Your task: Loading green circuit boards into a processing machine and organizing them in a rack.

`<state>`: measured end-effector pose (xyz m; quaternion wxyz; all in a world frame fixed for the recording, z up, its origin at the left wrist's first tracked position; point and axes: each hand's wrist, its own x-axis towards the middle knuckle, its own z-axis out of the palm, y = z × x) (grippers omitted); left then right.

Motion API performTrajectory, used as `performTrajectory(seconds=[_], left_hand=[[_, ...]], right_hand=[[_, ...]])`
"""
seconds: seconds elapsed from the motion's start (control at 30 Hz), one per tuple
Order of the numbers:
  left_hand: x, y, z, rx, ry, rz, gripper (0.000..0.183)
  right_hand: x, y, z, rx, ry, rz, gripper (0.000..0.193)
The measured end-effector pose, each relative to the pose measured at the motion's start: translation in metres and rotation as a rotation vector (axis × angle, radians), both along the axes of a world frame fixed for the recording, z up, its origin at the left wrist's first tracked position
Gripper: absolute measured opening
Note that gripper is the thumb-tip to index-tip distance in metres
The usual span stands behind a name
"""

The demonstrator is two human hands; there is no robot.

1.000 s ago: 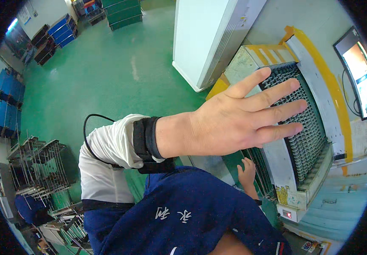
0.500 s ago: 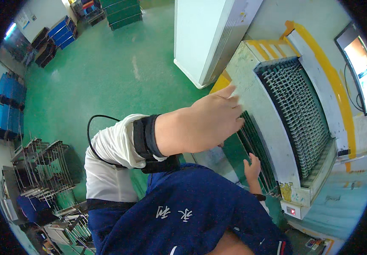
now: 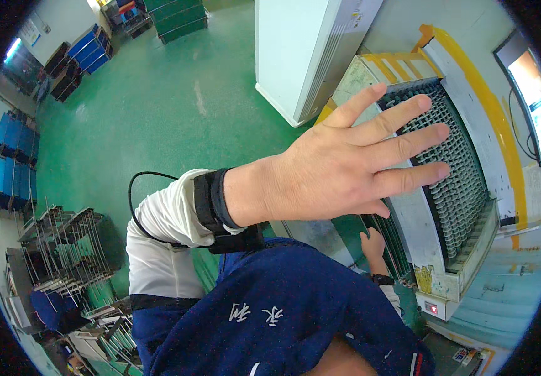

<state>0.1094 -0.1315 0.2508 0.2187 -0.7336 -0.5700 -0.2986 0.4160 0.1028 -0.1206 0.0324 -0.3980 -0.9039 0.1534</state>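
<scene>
My left hand (image 3: 358,153) stretches across the middle with its fingers spread and nothing in it. It hangs in front of a machine whose bed holds rows of small pale rollers (image 3: 455,182), and its fingers cover part of that bed from view. Lower down, my right hand (image 3: 374,245) is held beside a row of thin dark green panels (image 3: 396,250) standing on edge along the machine's side. Its thumb and a finger show apart, and I see nothing held between them; the rest of that hand is hard to make out.
A tall white cabinet (image 3: 289,56) stands behind the machine. On the right wall hangs a lit screen (image 3: 530,94). Wire racks (image 3: 67,250) and blue bins (image 3: 10,169) line the left side. Green crates (image 3: 176,19) sit far back on the green floor (image 3: 139,106).
My left hand has turned, spread its fingers and reached farther right over the roller bed. My right hand has shifted slightly and its fingers look less spread.
</scene>
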Motion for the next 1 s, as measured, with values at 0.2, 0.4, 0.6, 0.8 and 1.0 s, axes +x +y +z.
performTrajectory(seconds=[0.2, 0.4, 0.6, 0.8, 1.0], left_hand=[[-0.012, 0.000, -0.006, -0.292, 0.050, -0.024, 0.035], [-0.015, 0.006, -0.024, -0.110, 0.003, -0.075, 0.030], [-0.025, 0.015, -0.028, -0.063, 0.071, -0.030, 0.022], [-0.025, 0.025, -0.029, -0.195, 0.095, -0.016, 0.023], [-0.032, 0.017, -0.043, -0.716, 0.119, 0.053, 0.032]], right_hand=[[-0.003, 0.012, -0.012, -0.023, -0.165, -0.020, 0.029], [-0.007, 0.011, -0.014, -0.029, -0.180, -0.062, 0.026], [-0.009, 0.021, 0.054, 0.031, -0.187, 0.017, 0.027], [0.020, 0.050, 0.167, 0.055, 0.029, -0.069, 0.029], [0.054, 0.078, 0.233, -0.268, 0.691, -0.455, 0.029]])
